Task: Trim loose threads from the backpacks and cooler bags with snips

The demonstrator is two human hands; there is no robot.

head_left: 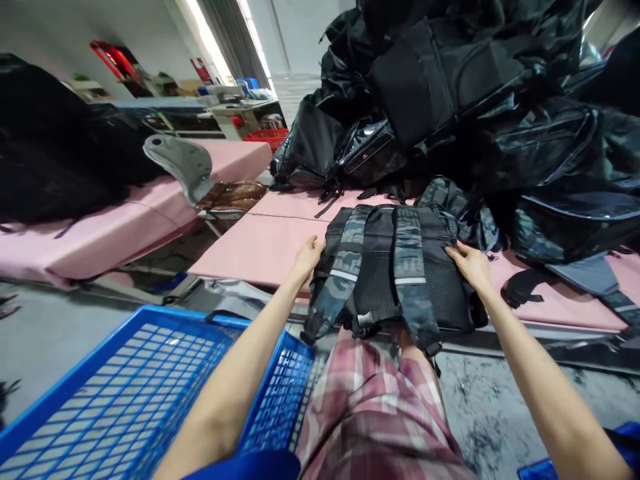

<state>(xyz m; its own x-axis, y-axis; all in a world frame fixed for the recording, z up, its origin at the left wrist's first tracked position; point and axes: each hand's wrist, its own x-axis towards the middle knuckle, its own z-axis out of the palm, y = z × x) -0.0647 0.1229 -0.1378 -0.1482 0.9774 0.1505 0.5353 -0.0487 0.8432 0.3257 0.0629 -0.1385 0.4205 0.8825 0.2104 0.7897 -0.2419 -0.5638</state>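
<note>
A black backpack [383,260] with camouflage shoulder straps lies at the near edge of the pink-covered table, straps facing up. Its lower end hangs out past the edge over my lap. My left hand [309,257] grips the left side of the pack, its fingers partly hidden. On the opposite side, my right hand [471,264] pinches the upper right edge between thumb and fingers. A grey reflective band crosses each strap, and a buckle [370,317] rests near the bottom of the mesh back panel.
Behind the pack rises a tall heap of black and camouflage backpacks [440,80]. A blue plastic crate [150,317] stands on the floor at my left. Farther left are a grey chair [180,163] and another pink-covered table [150,213] bearing dark bags [60,140].
</note>
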